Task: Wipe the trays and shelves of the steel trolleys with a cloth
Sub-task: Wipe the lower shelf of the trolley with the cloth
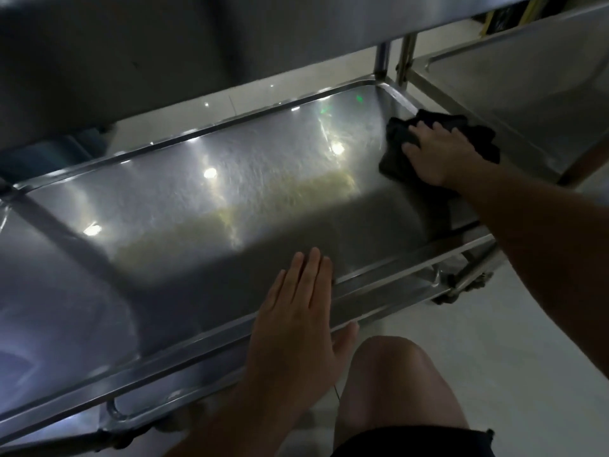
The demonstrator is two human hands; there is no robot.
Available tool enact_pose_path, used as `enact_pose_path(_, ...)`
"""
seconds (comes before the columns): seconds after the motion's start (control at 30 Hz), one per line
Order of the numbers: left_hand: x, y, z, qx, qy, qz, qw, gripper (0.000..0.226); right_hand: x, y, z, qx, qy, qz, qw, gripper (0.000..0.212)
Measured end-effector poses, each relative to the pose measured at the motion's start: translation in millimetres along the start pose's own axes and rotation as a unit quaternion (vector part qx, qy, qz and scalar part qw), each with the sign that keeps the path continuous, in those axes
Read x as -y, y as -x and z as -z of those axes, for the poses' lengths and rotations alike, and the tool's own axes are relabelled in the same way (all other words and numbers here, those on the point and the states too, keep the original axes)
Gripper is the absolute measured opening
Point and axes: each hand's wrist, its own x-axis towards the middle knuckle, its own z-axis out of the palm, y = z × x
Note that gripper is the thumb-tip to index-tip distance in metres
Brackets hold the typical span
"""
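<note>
My right hand (441, 156) was out at two o'clock, palm down, fingers spread and pressed flat on the cloth (400, 136), pinning it rather than pinching it. The cloth was dark and bunched, lying in the far right corner of the tray (197, 206), just inside the rim, with loose folds sticking out past my fingertips toward eleven o'clock and past my knuckles toward three. Part of it was hidden under my palm and wrist.

My left hand (296, 321) was down at six o'clock, open and holding nothing, fingers straight and close together, pointing toward twelve. The palm lay over the near rim of the tray and the fingertips reached onto the tray floor; the thumb hung off toward the outside of the rim.

The tray was long and shallow, its long axis running from eight o'clock up to two o'clock, with the right end farther from me. Its steel floor was shiny, throwing back several bright spots of light and a yellowish smear of reflection across the middle. Another shelf (164, 54) hung above it, filling the top of the view from nine to one o'clock. A second trolley (527, 77) stood just beside the first at two to three o'clock, its uprights nearly touching the first trolley's post. My bare knee (395, 384) was at five o'clock over a pale floor (543, 324).
</note>
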Motion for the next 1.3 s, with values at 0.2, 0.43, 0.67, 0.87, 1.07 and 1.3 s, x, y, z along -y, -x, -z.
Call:
enact_pose_path(0.2, 0, -1, -1, -0.006, -0.005, -0.002, 1.000, 0.091, 23, -66, 2, -0.015, -0.001, -0.001, 1.000, 0.068)
enact_pose_path(0.43, 2, -1, -1, -0.015, -0.019, 0.004, 1.000, 0.090, 37, -53, 9, 0.024, -0.041, 0.069, 0.996, 0.059)
enact_pose_path(0.67, 3, -1, -2, 0.015, -0.028, 0.007, 0.999, 0.089, 13, 87, -10, 0.076, -0.078, 0.181, 0.977, 0.071)
enact_pose_path(0.87, 2, 0, -1, 0.021, -0.016, 0.003, 1.000, 0.090, -33, 64, -5, 0.044, 0.011, 0.056, 0.997, 0.076)
enact_pose_path(1.07, 0, 0, -2, 0.002, -0.010, 0.008, 1.000, 0.092, 21, 1, -12, 0.012, 0.024, 0.010, 1.000, 0.080)
enact_pose_path(1.3, 4, -2, -5, 0.006, -0.012, 0.001, 1.000, 0.091, 125, 14, -41, 0.023, -0.011, 0.159, 0.987, 0.067)
